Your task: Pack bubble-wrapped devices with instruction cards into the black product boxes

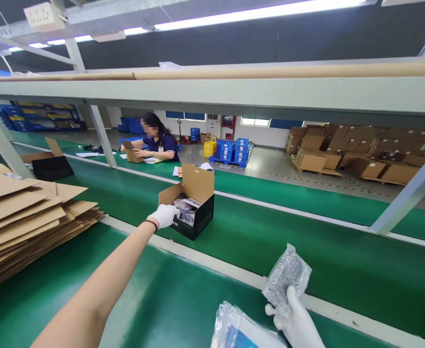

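Note:
My left hand [166, 215], in a white glove, reaches far out and grips the near rim of a small black box [195, 216] with raised cardboard flaps. The box sits on the green conveyor belt [292, 251] and holds plastic-wrapped items. Low at the right, my gloved right hand [296, 323] is closed on a bubble-wrap bag [286, 276] with something dark inside. A clear plastic bag with a blue item [238, 329] lies just left of that hand at the bottom edge.
A stack of flat cardboard sheets [23, 217] lies at the left. A grey shelf beam [212, 92] runs overhead with slanted supports. Across the belt a person [157, 142] handles a cardboard box [132, 151]. Pallets of cartons [357, 154] and blue crates [230, 150] stand behind.

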A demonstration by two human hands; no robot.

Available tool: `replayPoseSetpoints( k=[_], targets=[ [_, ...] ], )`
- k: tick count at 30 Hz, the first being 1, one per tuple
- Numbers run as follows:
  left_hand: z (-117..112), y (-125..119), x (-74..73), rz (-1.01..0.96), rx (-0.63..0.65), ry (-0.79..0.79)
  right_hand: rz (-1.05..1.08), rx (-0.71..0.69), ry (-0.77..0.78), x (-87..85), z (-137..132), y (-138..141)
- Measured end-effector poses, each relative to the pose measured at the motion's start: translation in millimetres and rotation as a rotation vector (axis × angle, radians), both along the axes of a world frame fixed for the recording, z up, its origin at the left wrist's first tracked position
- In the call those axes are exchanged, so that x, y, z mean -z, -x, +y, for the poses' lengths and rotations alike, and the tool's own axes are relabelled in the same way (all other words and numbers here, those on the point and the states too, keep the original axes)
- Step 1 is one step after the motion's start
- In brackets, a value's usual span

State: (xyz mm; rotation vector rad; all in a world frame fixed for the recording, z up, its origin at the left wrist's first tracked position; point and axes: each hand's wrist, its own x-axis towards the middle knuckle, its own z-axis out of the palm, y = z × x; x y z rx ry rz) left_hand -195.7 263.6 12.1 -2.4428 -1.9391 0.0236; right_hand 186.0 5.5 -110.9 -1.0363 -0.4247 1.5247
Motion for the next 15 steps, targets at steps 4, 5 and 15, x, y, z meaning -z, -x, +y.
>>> replayPoseSetpoints(
  k=[4, 5, 15],
  targets=[
    [-15, -17, 10.6, 0.074, 0.107, 0.006, -0.079, -0.098, -0.110, -34.8, -4, 9],
    [-20, -24, 12.2, 0.074, 0.138, 0.004, -0.113, -0.120, -0.145, -46.1, -4, 11],
    [-58, -66, 5.6, -0.009, 0.158, 0.031, -0.680, -0.324, -0.496, -165.6, 86, 59]
  ],
)
